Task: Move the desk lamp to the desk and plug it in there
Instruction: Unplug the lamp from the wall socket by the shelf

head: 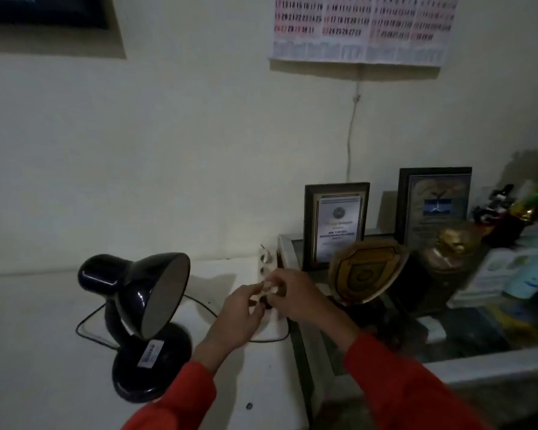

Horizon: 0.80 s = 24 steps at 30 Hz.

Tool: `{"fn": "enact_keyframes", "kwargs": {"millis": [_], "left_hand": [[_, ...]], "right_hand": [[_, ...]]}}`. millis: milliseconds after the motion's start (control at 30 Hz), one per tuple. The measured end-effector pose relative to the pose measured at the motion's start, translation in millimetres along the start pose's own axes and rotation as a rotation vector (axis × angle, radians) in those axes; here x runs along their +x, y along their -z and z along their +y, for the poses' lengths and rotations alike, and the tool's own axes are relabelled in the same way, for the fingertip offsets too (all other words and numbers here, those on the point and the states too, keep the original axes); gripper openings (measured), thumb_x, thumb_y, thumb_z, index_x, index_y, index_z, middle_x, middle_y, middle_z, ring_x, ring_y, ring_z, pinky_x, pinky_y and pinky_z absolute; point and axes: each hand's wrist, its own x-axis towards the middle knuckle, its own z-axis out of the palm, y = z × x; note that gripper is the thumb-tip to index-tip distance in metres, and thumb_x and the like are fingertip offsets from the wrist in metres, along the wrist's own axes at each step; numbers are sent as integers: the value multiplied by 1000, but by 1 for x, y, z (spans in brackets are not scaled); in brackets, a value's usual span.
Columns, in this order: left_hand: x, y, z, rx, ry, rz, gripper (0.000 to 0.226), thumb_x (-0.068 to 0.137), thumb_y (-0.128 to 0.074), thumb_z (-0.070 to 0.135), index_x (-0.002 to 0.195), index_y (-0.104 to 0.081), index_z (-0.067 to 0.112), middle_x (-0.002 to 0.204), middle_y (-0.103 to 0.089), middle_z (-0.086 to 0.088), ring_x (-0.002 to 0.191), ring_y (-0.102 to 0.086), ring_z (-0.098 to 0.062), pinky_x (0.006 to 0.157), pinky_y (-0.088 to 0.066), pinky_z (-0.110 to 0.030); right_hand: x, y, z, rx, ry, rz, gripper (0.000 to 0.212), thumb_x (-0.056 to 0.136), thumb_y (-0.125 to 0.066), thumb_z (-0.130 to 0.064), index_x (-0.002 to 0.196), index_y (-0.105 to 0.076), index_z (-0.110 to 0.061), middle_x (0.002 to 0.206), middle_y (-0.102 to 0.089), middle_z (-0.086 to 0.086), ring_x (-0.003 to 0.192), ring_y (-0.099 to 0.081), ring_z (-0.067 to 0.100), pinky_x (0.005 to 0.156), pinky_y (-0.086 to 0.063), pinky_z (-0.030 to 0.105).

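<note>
A dark desk lamp (143,308) stands on the white desk (38,321), its shade tilted toward the right and unlit. Its thin black cord (89,318) loops behind the base and runs right across the desk. A white power strip (266,262) lies along the desk's right edge. My left hand (238,311) and my right hand (295,297) meet over the strip, fingers pinched together on a small pale plug (269,286). Below the fingers the dark cord end is partly hidden. Both sleeves are red.
A glass-topped cabinet (466,342) adjoins the desk on the right, carrying two framed certificates (336,225), a gold shield plaque (365,270), a bronze bust (454,246) and trophies. A wall calendar (361,26) hangs above, with a thin cable running down the wall.
</note>
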Motion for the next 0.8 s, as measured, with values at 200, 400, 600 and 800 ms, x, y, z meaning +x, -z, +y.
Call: {"fn": "enact_keyframes", "kwargs": {"millis": [200,400,600,800], "left_hand": [[12,-19,-30,49,152,-17,58,87,-64,14,138,-39,6,133,-51,-15,112,-56,-26,93,-44,-25],[29,-39,-34,10,153,-58,65,83,-66,17,141,-37,19,118,-49,-17,104,-58,-31,94,-48,-34],[33,-43,-37,44,162,-41,61,84,-69,23,139,-41,17,119,-47,-16,100,-58,-33,89,-50,-37],[32,-44,-42,4,179,-7,61,80,-74,28,134,-48,18,115,-52,-14,97,-57,-27,82,-44,-26]], "right_hand": [[18,-23,15,-238,19,-53,34,86,-54,-21,118,-58,-11,121,-57,10,110,-54,24,88,-46,30],[37,-32,25,-700,79,-144,29,84,-51,-15,111,-57,-7,119,-58,14,108,-49,31,86,-44,40],[59,-32,28,-963,83,-252,30,85,-58,-26,113,-60,-16,118,-62,9,110,-51,30,92,-39,41],[66,-36,31,-999,82,-262,24,90,-52,-23,111,-63,-19,116,-63,9,108,-54,28,89,-39,41]]}}
